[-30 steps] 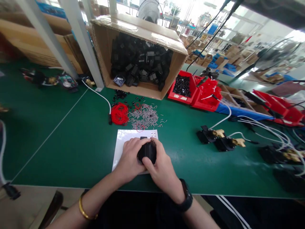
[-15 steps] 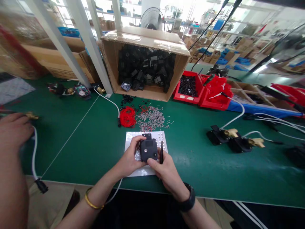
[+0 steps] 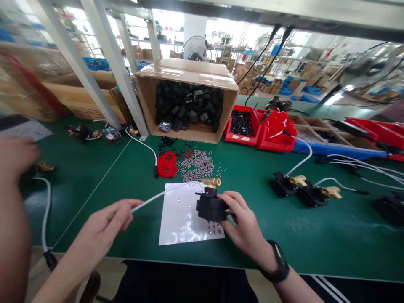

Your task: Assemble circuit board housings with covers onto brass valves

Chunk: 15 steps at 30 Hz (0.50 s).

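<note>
My right hand (image 3: 244,221) grips a black box-shaped valve unit (image 3: 211,206) with a brass fitting (image 3: 212,182) on its upper side. A white cable (image 3: 154,197) runs from the unit to the left, and my left hand (image 3: 109,221) pinches it between thumb and fingers. Under the unit lies a white sheet (image 3: 173,229) dotted with small shiny round pieces. Just behind the sheet are a pile of small metal pins or screws (image 3: 198,163) and a bundle of red rings or bands (image 3: 167,164).
An open carton (image 3: 189,134) of black housings stands behind. Red bins (image 3: 241,138) hold small parts at its right. Two similar brass-fitted units (image 3: 285,183) lie on the right. A co-worker's blurred arm (image 3: 14,202) reaches in at left, beside another white cable (image 3: 47,210).
The black unit has been turned, so its brass fitting now shows. My left hand has left the unit and moved left onto the cable. The view has tilted up slightly.
</note>
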Each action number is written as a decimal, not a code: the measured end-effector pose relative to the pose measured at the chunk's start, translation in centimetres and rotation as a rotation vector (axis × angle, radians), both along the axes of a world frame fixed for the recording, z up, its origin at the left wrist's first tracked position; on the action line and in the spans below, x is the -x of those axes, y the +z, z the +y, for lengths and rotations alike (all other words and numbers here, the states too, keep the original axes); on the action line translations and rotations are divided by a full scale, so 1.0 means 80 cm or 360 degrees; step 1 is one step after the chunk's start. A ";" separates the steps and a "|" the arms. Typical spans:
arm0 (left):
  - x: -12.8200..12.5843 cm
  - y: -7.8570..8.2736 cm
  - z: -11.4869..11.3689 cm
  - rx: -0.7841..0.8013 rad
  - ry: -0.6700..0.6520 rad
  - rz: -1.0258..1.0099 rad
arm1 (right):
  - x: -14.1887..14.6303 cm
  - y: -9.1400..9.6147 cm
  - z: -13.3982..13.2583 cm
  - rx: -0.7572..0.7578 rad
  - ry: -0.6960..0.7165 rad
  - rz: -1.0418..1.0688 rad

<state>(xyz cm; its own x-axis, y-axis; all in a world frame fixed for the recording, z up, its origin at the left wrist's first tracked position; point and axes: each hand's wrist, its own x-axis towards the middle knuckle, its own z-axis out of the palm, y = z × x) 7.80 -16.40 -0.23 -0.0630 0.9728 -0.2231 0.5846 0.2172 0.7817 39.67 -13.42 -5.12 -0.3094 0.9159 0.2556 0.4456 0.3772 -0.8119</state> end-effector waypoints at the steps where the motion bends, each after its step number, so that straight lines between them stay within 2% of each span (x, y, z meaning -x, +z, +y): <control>1: 0.008 0.006 0.013 -0.0154 0.0070 0.0291 | 0.000 -0.009 0.005 -0.0265 -0.0011 -0.0295; 3: 0.013 0.009 0.044 -0.0323 0.0090 0.0719 | 0.006 -0.026 0.014 -0.0659 0.0090 -0.0752; 5: 0.008 0.005 0.077 -0.0275 -0.0004 0.0853 | 0.012 -0.034 0.017 -0.0852 0.0257 -0.1039; 8: -0.002 -0.010 0.113 -0.0038 -0.0190 0.0861 | 0.009 -0.027 0.007 -0.0893 0.0452 -0.1165; 9: -0.004 -0.014 0.121 -0.0026 -0.0224 0.0889 | 0.005 -0.023 0.002 -0.0864 0.0510 -0.1164; 11: -0.009 -0.020 0.136 -0.0165 -0.0256 0.0971 | -0.007 -0.016 -0.002 -0.0782 0.0610 -0.1112; 12: -0.013 -0.021 0.144 -0.0276 -0.0266 0.0999 | -0.014 -0.014 0.002 -0.0724 0.0581 -0.1044; 13: -0.018 -0.022 0.153 -0.0376 -0.0280 0.1006 | -0.021 -0.013 0.012 -0.0620 0.0444 -0.0968; 15: -0.033 -0.022 0.176 -0.0468 -0.0349 0.0968 | -0.032 -0.012 0.047 -0.0324 -0.0049 -0.0839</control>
<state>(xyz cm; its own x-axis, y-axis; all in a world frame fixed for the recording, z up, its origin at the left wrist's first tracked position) 10.43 -2.30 -2.01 0.1113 0.9918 0.0633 0.9421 -0.1255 0.3110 42.22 -9.66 -6.07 -0.4168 0.8750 0.2462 0.7846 0.4831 -0.3887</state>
